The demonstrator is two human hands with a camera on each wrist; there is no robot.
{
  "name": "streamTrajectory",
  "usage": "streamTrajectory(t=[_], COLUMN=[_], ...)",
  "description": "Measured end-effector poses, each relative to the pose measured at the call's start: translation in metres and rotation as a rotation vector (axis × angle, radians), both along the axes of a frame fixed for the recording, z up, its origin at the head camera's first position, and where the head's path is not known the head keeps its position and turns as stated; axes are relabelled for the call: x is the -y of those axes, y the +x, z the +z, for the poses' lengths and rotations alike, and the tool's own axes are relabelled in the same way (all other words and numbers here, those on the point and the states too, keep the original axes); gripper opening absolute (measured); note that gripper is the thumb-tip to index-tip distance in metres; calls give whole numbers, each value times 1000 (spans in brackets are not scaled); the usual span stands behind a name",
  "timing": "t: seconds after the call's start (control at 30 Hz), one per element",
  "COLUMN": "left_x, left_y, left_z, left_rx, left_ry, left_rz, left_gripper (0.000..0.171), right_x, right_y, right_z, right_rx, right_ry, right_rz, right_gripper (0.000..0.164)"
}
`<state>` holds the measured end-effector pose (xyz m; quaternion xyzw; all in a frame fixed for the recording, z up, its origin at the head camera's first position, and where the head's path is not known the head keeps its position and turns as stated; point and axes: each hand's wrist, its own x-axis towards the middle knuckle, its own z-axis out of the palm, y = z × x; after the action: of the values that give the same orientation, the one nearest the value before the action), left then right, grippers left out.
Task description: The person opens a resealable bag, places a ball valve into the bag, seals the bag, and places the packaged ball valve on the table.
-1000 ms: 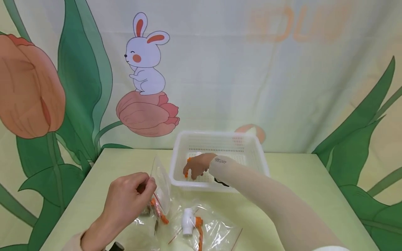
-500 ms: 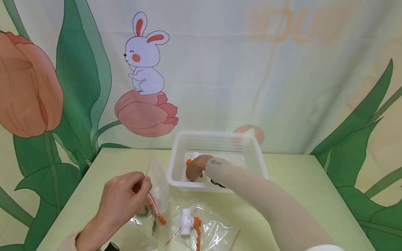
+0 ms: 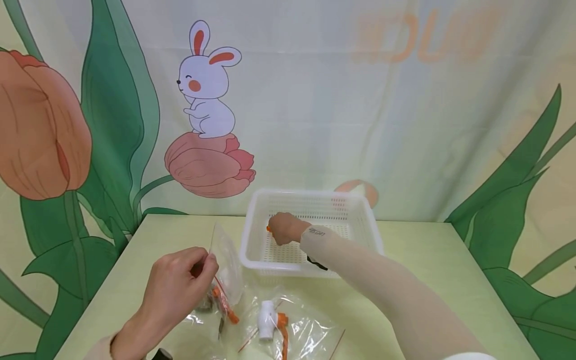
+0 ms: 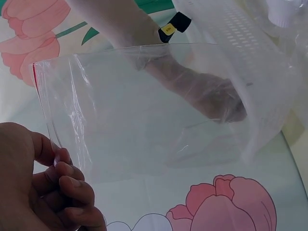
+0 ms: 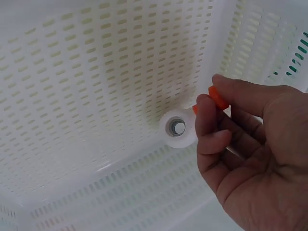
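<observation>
My left hand [image 3: 177,280] pinches the edge of a clear zip bag [image 4: 130,120] between thumb and fingers. The bag hangs upright, its red zip strip beside the fingertips in the left wrist view. Inside the white plastic basket [image 3: 288,269], my right hand [image 3: 286,229] pinches the orange handle [image 5: 219,97] of a white ball valve [image 5: 166,131]. One round open end of that valve shows in the right wrist view; the fingers hide the rest of it.
Another white ball valve [image 3: 266,320] with an orange handle lies on or in a clear bag in front of the basket. Left of it are an orange-handled piece [image 3: 227,306] and more clear plastic. A printed curtain [image 3: 306,125] hangs behind the table.
My right hand has shifted toward the back of the basket, its fingers now curled around the orange handle. The left hand keeps its grip on the bag, almost still.
</observation>
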<state>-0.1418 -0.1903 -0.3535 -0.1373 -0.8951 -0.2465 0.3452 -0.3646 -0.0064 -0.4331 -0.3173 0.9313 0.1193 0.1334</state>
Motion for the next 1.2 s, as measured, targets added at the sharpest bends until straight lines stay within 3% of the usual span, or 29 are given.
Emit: streamTrajectory(t=[0.2,0.37,0.67,0.83,1.2], left_x=[-1,-1,0,-2,-6], left_y=[0,1,1,2,3], left_z=[1,0,3,5,12], left_rx=[11,12,26,41,43], left_ry=[-5,4,1,2,-6], left_rz=[5,-2,10,9,15], left_gripper=[42,43,42,42,43], right_x=[-2,-7,-13,-16,-28], right_y=[0,-3,-6,-5,3], right_z=[0,-1,13,20,45], right_rx=[73,82,51,28,-103], right_ry=[18,29,-124,-184,-260], right_rz=[-99,-140,-181,-182,-97], right_gripper=[7,11,12,11,14])
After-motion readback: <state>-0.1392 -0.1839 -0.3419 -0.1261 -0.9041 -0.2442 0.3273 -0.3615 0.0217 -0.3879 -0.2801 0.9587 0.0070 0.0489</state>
